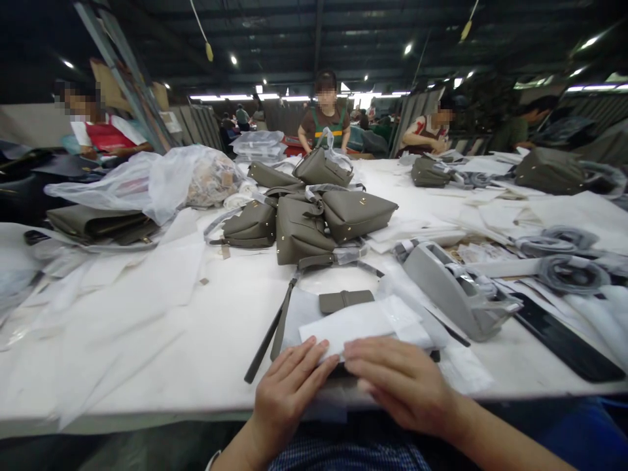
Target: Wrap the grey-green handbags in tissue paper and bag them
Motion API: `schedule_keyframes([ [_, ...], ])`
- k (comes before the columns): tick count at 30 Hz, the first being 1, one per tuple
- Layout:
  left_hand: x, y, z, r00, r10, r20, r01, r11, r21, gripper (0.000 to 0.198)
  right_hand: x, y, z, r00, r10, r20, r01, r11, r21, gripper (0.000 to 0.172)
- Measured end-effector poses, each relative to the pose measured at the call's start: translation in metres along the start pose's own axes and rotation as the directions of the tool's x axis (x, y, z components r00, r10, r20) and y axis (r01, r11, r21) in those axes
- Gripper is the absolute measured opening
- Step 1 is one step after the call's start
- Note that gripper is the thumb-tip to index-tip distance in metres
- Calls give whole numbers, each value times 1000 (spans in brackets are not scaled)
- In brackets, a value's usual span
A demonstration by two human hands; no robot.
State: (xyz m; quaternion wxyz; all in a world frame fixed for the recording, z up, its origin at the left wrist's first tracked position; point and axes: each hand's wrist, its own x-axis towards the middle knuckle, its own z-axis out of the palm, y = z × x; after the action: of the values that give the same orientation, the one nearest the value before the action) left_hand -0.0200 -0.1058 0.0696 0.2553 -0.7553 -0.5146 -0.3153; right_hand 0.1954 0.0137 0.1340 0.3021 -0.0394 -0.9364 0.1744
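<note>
Person, partial view. Left hand (289, 387): bare; short fingernails. Right hand (405, 386): bare, as is the forearm (495, 428) up to the picture's edge. Garment (348, 456): dark blue cloth, small pale check. Band (212, 460) by left forearm: narrow, whitish; cuff or bracelet, indistinct.

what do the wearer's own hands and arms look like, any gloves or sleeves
The left hand and right hand are ungloved, with no rings visible. The right forearm is bare as far as it shows; a pale edge, perhaps a cuff, borders the left forearm. Blue checked clothing shows between them.
</note>
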Motion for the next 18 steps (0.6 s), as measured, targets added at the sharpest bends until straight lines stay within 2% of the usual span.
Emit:
schedule_keyframes([
  [2,0,1,-1,1000,-7,-5,7,1000,-1,35,28,20,-10,973,224,-57,-225,974,-15,27],
  [4,0,0,-1,1000,-5,-17,5,1000,-3,33,57,52,-9,920,392,14,-392,920,-31,28],
  [5,0,0,0,1000,0,-26,-1,1000,-3,32,70,70,-6,891,445,94,-441,895,-58,28],
  [6,0,0,1,999,5,-40,-5,1000,0,32,83,87,0,850,486,202,-478,874,-90,28],
  [9,-2,-2,4,996,14,-84,-13,1000,14,31,113,128,19,805,517,291,-499,855,-140,24],
  [13,-2,-4,11,989,37,-145,-29,998,55,31,138,150,34,793,597,125,-555,791,-258,27],
  [15,-3,-5,16,979,50,-197,-32,995,89,27,145,158,34,798,600,61,-561,775,-292,48],
  [18,-7,-6,26,973,36,-229,-9,993,118,19,152,176,36,810,579,93,-535,794,-288,97],
])
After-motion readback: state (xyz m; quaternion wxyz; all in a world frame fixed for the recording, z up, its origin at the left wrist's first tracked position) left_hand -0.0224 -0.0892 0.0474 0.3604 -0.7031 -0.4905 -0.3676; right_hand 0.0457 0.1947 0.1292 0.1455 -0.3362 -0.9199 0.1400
